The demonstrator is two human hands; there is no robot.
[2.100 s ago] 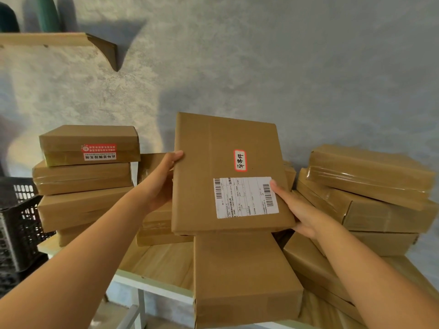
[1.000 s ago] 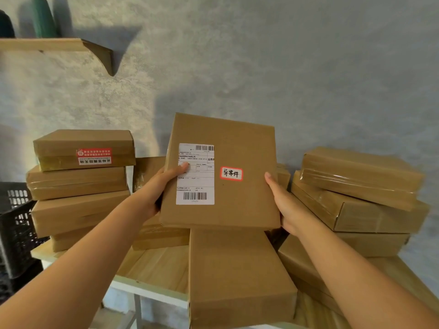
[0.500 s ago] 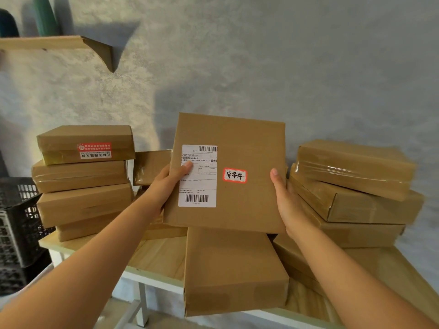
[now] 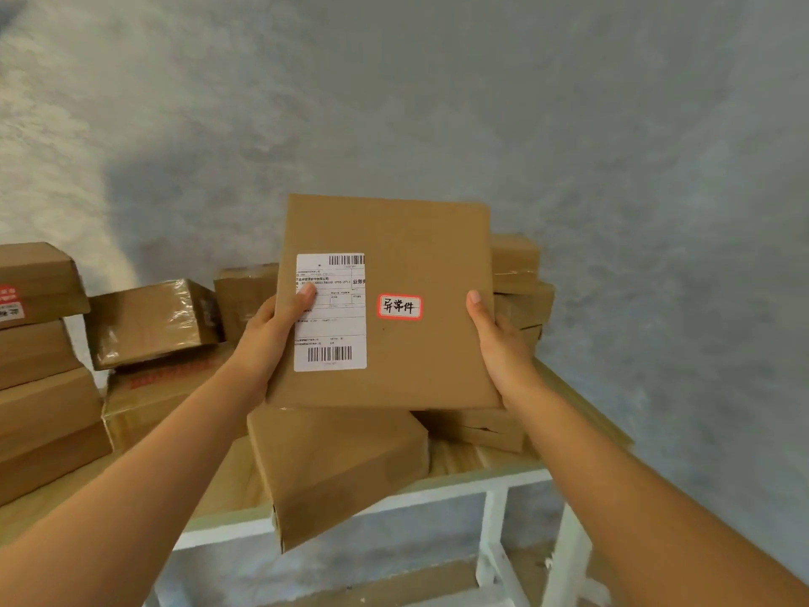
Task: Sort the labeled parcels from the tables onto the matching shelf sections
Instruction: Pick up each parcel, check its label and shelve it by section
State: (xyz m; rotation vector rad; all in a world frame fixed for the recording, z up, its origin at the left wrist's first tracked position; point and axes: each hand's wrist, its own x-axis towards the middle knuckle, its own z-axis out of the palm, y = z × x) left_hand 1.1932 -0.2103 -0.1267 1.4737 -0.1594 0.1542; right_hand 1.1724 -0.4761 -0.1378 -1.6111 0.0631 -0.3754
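Right now we hold a flat brown cardboard parcel (image 4: 407, 265) up in front of us with both hands, its broad face turned toward us and its top leaning slightly to the right. Our left hand (image 4: 271, 332) grips the left edge, with the thumb lying across the white printed shipping label with barcodes (image 4: 330, 311); the other fingers are hidden behind the box. Our right hand (image 4: 497, 339) grips the right edge the same way, thumb on the front face. Between the two thumbs sits a small white sticker with a red border and handwritten characters (image 4: 399, 306).

The parcel is raised clear of the light wooden surface with a white frame (image 4: 582, 420), above the other boxes. Directly below it a plain brown cardboard box (image 4: 341, 466) lies at an angle, one corner overhanging the front edge of the surface. To the left, a brown box wrapped in shiny clear tape (image 4: 153, 322) rests tilted on a box with red lettering (image 4: 162, 400), though that print is too blurred for us to read. At the far left stands a stack of brown boxes (image 4: 39, 370), the top one bearing a red and white sticker. More brown boxes (image 4: 521, 295) are piled behind our right hand, against the mottled grey wall (image 4: 437, 102).
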